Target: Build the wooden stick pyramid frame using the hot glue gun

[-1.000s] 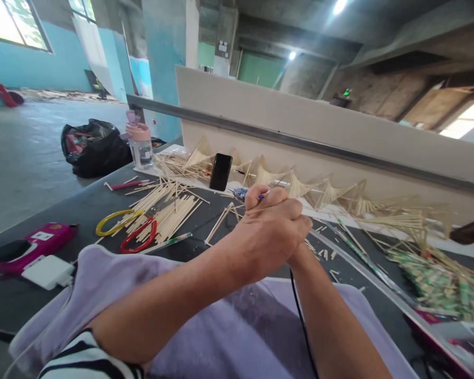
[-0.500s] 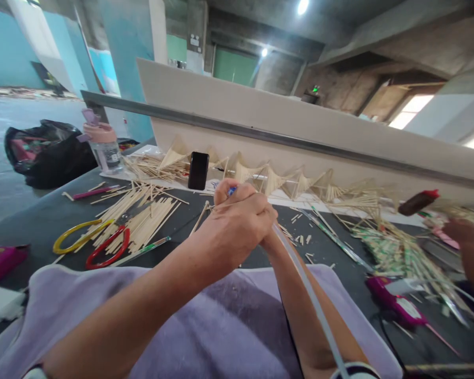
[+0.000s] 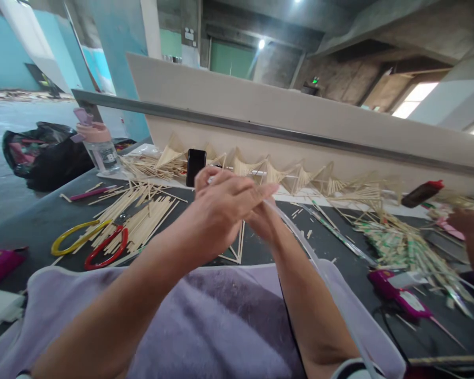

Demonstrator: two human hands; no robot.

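My left hand (image 3: 223,208) lies over my right hand (image 3: 262,217) above the middle of the table, its fingers curled at the left and pointing across at the right. A small whitish bit shows between the curled fingers, too covered to name. From my right hand, a long clear plastic sleeve (image 3: 300,237) trails back along my right forearm. My right fingers are mostly hidden but closed about its upper end. Just below my hands, thin wooden sticks (image 3: 240,245) meet in a pointed corner on the dark table.
Scissors with yellow and red handles (image 3: 107,252) lie on loose sticks (image 3: 154,218) at left. Behind stand a phone (image 3: 196,166), a water bottle (image 3: 98,147) and a stick lattice (image 3: 276,173). At right are a magenta glue gun (image 3: 398,295) and another person's hand (image 3: 472,226).
My hands have shifted slightly left, and the left fingers have loosened from a tight clasp. The blue bit between them no longer shows. The stick corner below has come into view.
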